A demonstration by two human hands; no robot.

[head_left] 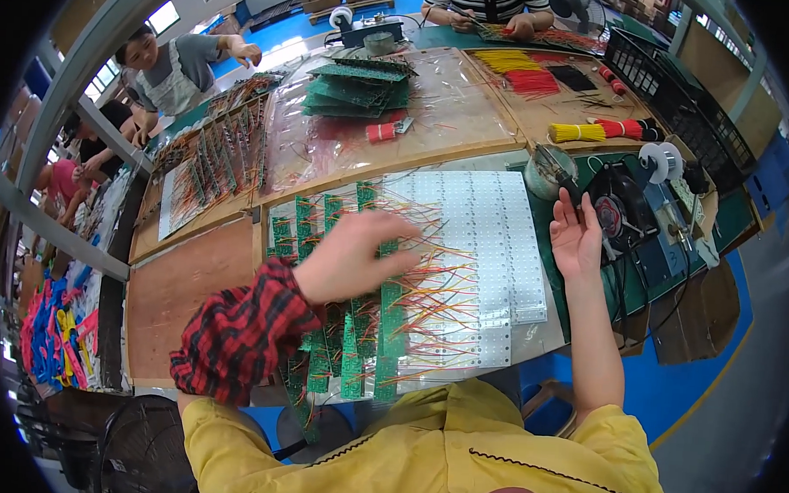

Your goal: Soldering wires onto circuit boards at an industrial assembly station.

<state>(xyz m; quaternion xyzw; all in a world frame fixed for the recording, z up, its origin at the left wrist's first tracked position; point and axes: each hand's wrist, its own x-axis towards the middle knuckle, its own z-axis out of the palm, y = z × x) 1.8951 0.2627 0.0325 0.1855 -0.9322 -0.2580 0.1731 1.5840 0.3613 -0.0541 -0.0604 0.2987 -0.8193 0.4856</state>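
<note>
My left hand (pixel 358 258), in a red-and-black checked sleeve (pixel 245 332), is over rows of green circuit board strips (pixel 353 356). Its thumb and fingers are apart, with nothing visible between them. Thin red and yellow wires (pixel 441 294) run from the strips onto a white dotted board panel (pixel 502 243). At the panel's right, my right hand (pixel 578 238) is palm up with fingers parted and nothing seen in the palm. Its fingertips are close to a dark object beside a round glass jar (pixel 545 176); whether they touch it I cannot tell.
Stacked green boards (pixel 358 88) stand on the far tabletop. Yellow and red wire bundles (pixel 588 130) lie at the back right, near a black fan (pixel 619 209), a white spool (pixel 662 161) and a black crate (pixel 679 101). Co-workers (pixel 172 70) sit left and opposite. A metal frame (pixel 56 229) rises left.
</note>
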